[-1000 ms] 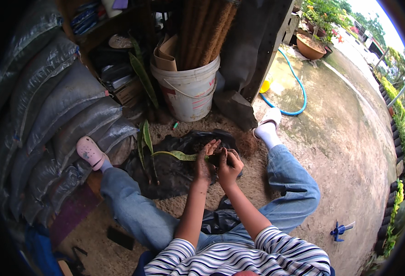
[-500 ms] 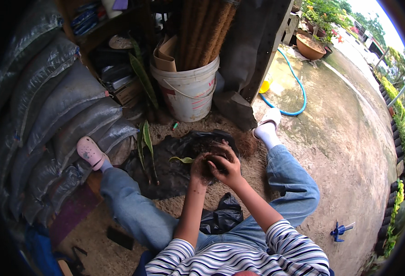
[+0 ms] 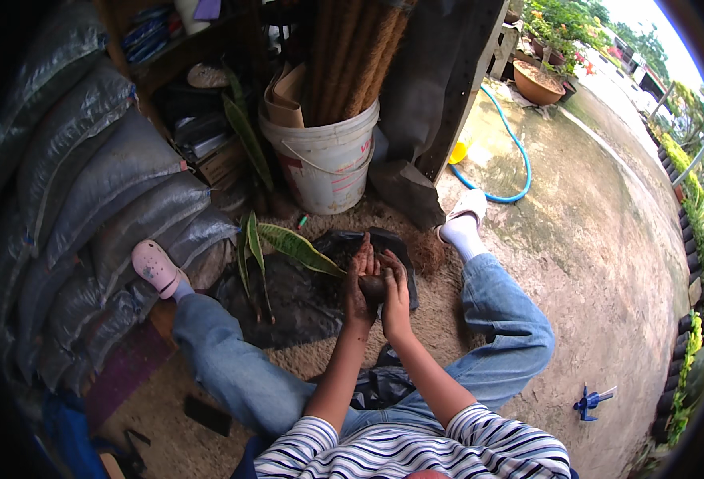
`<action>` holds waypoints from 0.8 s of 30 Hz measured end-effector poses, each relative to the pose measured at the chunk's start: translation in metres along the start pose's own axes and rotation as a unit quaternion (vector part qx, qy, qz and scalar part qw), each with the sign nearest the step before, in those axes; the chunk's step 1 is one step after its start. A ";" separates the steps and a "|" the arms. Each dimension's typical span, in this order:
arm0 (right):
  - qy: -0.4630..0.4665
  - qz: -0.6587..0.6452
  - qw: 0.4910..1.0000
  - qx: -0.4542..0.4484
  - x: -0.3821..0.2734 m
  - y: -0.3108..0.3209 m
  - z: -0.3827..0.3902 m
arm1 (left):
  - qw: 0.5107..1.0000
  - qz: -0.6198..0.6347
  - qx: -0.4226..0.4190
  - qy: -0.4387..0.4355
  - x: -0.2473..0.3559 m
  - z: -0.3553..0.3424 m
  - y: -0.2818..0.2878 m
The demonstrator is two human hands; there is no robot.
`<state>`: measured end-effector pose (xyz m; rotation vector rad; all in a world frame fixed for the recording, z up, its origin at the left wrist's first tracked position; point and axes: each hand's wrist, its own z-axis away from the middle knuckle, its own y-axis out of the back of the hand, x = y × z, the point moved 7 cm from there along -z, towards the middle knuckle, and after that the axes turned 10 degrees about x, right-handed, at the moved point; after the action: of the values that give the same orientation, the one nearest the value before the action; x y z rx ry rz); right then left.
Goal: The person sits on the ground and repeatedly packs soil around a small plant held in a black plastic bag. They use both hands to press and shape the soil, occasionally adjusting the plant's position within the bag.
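Between my cupped palms sits a dark, rounded clump of soil [image 3: 373,289]. My left hand [image 3: 360,283] presses its left side and my right hand [image 3: 396,291] its right side, with the fingers stretched forward along it. Soil smears both hands. A green, yellow-edged snake plant leaf [image 3: 300,249] reaches out to the left from behind my left hand; whether its base sits in the clump is hidden. Under the hands lies a black plastic sheet [image 3: 308,311] with loose dark soil. Two more snake plant cuttings [image 3: 257,259] rest on the sheet's left part.
Stacked grey sacks [image 3: 120,164] fill the left side. A white bucket [image 3: 328,176] holding brown fibrous poles stands ahead. A blue hose [image 3: 525,152] curves over the concrete at right. Brown fibre [image 3: 426,254] lies by my right foot, and a blue tool [image 3: 587,401] lies farther right.
My hands have turned from wrapping over the clump to pressing it from both sides, fingers pointing forward. The leaf has swung up and now shows at much greater length.
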<state>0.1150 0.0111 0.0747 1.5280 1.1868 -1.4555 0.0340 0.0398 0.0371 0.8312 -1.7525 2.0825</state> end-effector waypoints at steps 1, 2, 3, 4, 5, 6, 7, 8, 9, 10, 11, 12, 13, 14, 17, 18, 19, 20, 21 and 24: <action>0.081 0.119 0.989 0.017 -0.010 -0.001 0.009 | 0.999 0.030 -0.018 0.038 -0.003 0.001 0.001; 0.138 0.202 0.969 0.038 -0.018 -0.001 0.013 | 0.995 0.060 -0.036 0.075 -0.007 0.003 0.003; 0.193 0.282 0.938 0.056 -0.041 -0.006 0.015 | 0.991 0.062 -0.053 0.105 -0.008 -0.001 0.008; 0.215 0.303 0.927 0.046 -0.043 -0.010 0.012 | 0.986 0.064 -0.066 0.136 -0.009 -0.002 0.013; 0.236 0.323 0.916 0.036 -0.045 -0.012 0.010 | 0.987 0.047 -0.041 0.148 -0.013 -0.001 0.021; 0.258 0.345 0.902 0.030 -0.047 -0.011 0.004 | 0.986 0.029 -0.021 0.161 -0.015 0.003 0.019; 0.249 0.325 0.911 0.052 -0.045 -0.006 -0.006 | 0.985 0.011 0.000 0.175 -0.016 0.006 0.016; 0.240 0.305 0.919 0.072 -0.044 -0.002 -0.018 | 0.984 -0.006 0.003 0.179 -0.018 0.010 0.012; 0.231 0.285 0.926 0.091 -0.044 0.002 -0.029 | 0.983 -0.024 0.005 0.184 -0.019 0.014 0.009; 0.222 0.295 0.923 0.112 -0.044 0.006 -0.038 | 0.981 -0.042 0.007 0.189 -0.021 0.017 0.005; 0.221 0.291 0.927 0.083 -0.041 0.003 -0.045 | 0.979 -0.059 0.008 0.195 -0.024 0.020 0.000; 0.218 0.285 0.932 0.052 -0.036 -0.002 -0.050 | 0.979 -0.007 0.006 0.205 -0.024 0.022 -0.005; 0.216 0.280 0.935 0.021 -0.032 -0.006 -0.052 | 0.984 -0.056 0.019 0.168 -0.023 0.017 0.004; 0.170 0.246 0.953 -0.055 -0.022 -0.011 -0.048 | 0.985 -0.105 0.032 0.131 -0.023 0.010 0.016; 0.032 0.191 0.954 -0.228 0.007 -0.028 -0.008 | 0.988 -0.139 0.059 0.015 -0.011 -0.017 0.048; 0.027 0.206 0.953 -0.219 0.002 -0.032 0.010 | 0.909 -0.385 0.026 -0.159 0.002 -0.013 0.071; 0.020 0.225 0.953 -0.202 0.000 -0.029 0.022 | 0.881 -0.439 0.004 -0.177 0.002 -0.008 0.069; 0.033 0.209 0.961 -0.180 0.002 -0.029 0.026 | 0.849 -0.489 -0.017 -0.199 0.002 -0.005 0.067; 0.035 0.188 0.972 -0.137 0.006 -0.022 0.016 | 0.926 -0.369 -0.023 -0.077 0.003 -0.006 0.044; 0.068 0.162 0.984 -0.031 0.026 -0.013 -0.017 | 0.972 -0.200 0.009 0.122 -0.012 0.001 0.023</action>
<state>0.1074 0.0348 0.0527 1.7075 0.9939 -1.1052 0.0311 0.0354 0.0117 0.8141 -1.3138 1.8432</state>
